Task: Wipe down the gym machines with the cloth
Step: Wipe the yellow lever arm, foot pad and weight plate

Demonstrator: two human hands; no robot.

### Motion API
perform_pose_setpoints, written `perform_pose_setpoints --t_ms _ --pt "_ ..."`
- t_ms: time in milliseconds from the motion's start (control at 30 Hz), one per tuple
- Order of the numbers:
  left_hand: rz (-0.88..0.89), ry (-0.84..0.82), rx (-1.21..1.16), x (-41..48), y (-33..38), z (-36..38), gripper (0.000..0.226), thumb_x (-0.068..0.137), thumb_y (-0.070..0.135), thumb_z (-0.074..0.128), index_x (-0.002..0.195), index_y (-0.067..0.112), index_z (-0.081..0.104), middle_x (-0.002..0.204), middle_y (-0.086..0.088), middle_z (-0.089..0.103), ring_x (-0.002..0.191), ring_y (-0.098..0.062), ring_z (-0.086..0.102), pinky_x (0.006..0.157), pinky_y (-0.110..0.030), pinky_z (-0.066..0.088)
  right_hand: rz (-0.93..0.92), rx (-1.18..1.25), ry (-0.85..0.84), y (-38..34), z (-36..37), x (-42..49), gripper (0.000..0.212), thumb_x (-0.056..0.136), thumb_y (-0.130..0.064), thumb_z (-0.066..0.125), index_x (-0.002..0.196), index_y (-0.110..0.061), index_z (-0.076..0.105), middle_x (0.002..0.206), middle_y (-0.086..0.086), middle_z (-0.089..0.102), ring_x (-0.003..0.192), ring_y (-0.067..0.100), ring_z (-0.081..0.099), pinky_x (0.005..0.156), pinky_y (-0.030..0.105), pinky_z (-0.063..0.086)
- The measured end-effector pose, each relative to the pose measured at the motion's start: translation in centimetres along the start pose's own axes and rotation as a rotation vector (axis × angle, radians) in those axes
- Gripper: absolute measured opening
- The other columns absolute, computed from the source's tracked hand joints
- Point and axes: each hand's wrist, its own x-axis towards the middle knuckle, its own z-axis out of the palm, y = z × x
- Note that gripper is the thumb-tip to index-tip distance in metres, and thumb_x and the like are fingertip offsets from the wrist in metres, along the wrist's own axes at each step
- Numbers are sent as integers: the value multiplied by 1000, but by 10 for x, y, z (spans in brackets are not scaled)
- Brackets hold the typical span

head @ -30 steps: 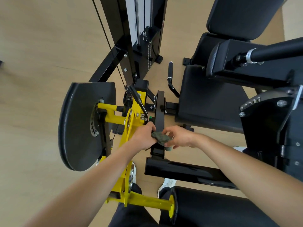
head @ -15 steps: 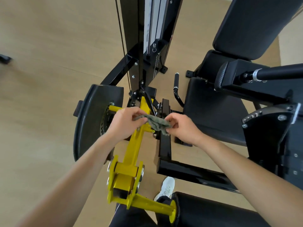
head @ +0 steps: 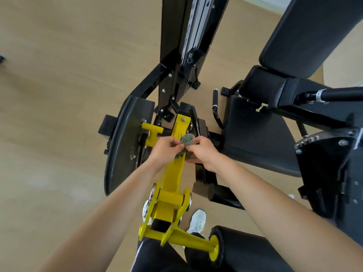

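- The left hand [head: 164,153] is pinching the small, crumpled grey-green cloth [head: 187,138], its grip closed on one edge.
- The right hand [head: 203,152] is curling its grip round the other edge.
- The cloth is sitting bunched right over the yellow painted steel lever arm [head: 173,173], near its pivot end.
- This is looking like a refold between wipes. The next move is calling for a flat face pressed down and slid along the arm.

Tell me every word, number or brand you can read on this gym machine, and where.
None can be read. The pale strip on the weight tower is too blurred to tell if it bears marks. The yellow arm, seat pad and cloth show no lettering.
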Motion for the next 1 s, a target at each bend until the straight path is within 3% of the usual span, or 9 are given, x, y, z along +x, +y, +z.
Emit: perform_pose_setpoints --t_ms 233,400,467,600,700,767,867,933,1000 --pt "-40 -252 206 -37 -9 -25 13 90 23 77 90 12 71 89 -8 76 84 -25 75 81 -47 63 75 -321 -206 7 3 -43 17 95 -3 63 105 -14 55 99 18 70 76 25 77 73 39 65" --pt "24 -485 200 -57 -15 -44 13 84 16 82 88 7 73 92 -5 77 92 -20 75 90 -45 60 -116 -720 -353 -4 3 -63 14 86 -8 75 91 -19 67 102 6 68 85 22 75 71 38 65" --pt "85 -486 107 -60 -12 -52 12 84 9 81 88 5 70 92 -3 78 90 -18 76 88 -45 61 -248 -765 -311 -10 3 -69 15 85 -13 77 91 -25 72 96 -2 71 86 17 74 78 42 63" --pt "173 -325 -170 -59 -6 -71 25 90 15 74 110 9 61 101 -9 76 94 -28 75 87 -50 61 -451 -499 -39 -9 5 -78 24 88 -17 76 111 -24 75 97 -7 74 92 12 70 85 39 61" --pt "186 -383 -366 -58 -4 -77 39 89 37 73 121 18 60 108 -10 73 101 -32 72 85 -47 62 -535 -415 7 -3 16 -81 31 89 -16 75 117 -30 72 96 -26 71 94 1 67 80 17 55" --pt "208 -325 -326 -55 -6 -75 33 91 34 72 120 22 62 108 -5 73 100 -24 73 82 -42 63 -606 -481 71 4 27 -84 28 89 -17 75 114 -30 72 91 -36 67 89 -8 64 72 8 50" --pt "298 -212 -47 -48 -17 -64 21 95 16 68 116 20 67 106 2 72 94 -13 72 78 -29 62 -571 -773 123 16 35 -90 14 93 -22 70 106 -24 74 89 -16 69 83 3 66 76 23 54" --pt "246 -287 86 -50 -27 -53 21 96 14 68 116 21 70 104 4 72 92 -11 72 80 -27 61 -480 -1043 101 23 37 -95 15 94 -18 66 106 -24 73 94 -4 68 89 18 67 80 36 57" --pt "162 -361 166 -56 -37 -45 17 96 16 68 111 22 74 99 3 74 92 -13 72 86 -29 60 -429 -1141 51 24 40 -101 25 92 -11 66 110 -26 73 100 1 68 94 25 66 83 39 57"
